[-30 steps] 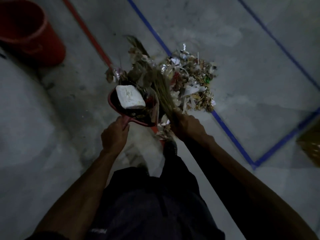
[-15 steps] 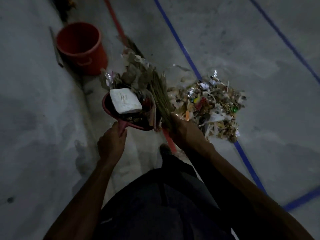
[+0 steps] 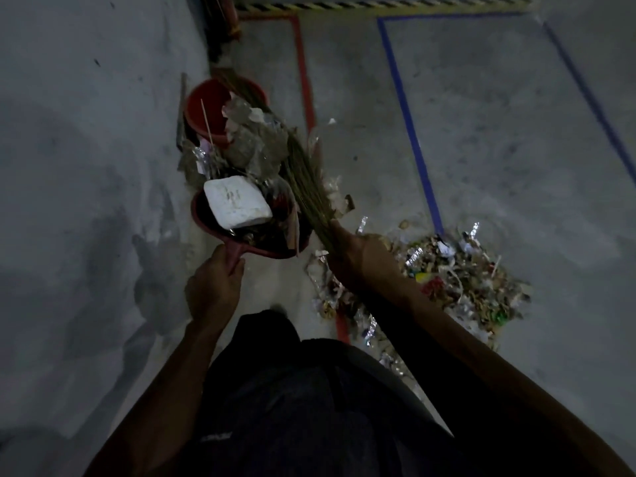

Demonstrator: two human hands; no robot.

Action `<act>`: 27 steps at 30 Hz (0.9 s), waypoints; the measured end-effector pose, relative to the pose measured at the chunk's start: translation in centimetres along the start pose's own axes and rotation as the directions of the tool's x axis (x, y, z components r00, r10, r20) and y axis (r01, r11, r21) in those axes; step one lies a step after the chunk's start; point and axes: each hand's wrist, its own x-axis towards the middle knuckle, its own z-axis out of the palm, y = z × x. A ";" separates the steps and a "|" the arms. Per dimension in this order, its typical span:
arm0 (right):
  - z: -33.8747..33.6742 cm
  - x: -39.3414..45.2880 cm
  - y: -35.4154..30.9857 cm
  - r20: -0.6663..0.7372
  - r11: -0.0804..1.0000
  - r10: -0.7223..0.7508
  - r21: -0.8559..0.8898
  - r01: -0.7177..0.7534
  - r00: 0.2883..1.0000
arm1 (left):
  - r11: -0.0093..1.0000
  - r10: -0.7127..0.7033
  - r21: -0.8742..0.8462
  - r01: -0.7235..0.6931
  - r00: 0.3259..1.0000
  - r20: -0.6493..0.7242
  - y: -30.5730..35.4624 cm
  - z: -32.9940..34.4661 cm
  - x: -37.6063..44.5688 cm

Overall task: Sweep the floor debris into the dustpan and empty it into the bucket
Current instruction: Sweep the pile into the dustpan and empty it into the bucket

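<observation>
The left hand (image 3: 215, 287) grips the handle of the red dustpan (image 3: 220, 232), which is held off the floor and heaped with debris, a white foam block (image 3: 235, 204) on top. The right hand (image 3: 358, 259) is closed round the broom (image 3: 306, 187), whose bristles lie against the load just beyond the pan. The red bucket (image 3: 206, 108) stands ahead of both hands, partly hidden by the load. A pile of litter (image 3: 457, 280) lies on the floor right of the right hand.
</observation>
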 end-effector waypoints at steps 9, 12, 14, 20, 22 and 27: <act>0.1 16.3 -2.4 0.076 0.998 0.035 -0.045 -0.031 0.997 | 0.999 -0.001 -0.038 0.002 1.000 0.012 -1.6 1.7 16.1; 0.4 22.9 -4.0 0.106 0.995 0.087 -0.051 -0.082 0.991 | 1.000 -0.028 -0.012 0.029 0.998 0.055 -2.4 1.3 23.1; 0.3 27.1 -5.2 0.101 0.995 0.094 -0.035 -0.091 0.990 | 0.999 -0.042 0.011 0.041 0.997 0.069 -2.8 0.5 27.5; -0.7 38.4 -7.5 0.126 0.999 0.046 0.005 -0.047 0.991 | 0.997 -0.050 0.054 0.046 0.995 0.085 -3.1 -1.1 38.8; -0.9 42.0 -7.7 0.151 0.999 0.042 0.018 -0.045 0.988 | 0.997 -0.059 0.057 0.054 0.994 0.092 -2.9 -1.1 42.0; -0.4 51.7 -6.7 0.257 0.998 0.015 0.056 -0.031 0.966 | 0.995 -0.095 0.036 0.092 0.992 0.084 -3.4 0.4 49.8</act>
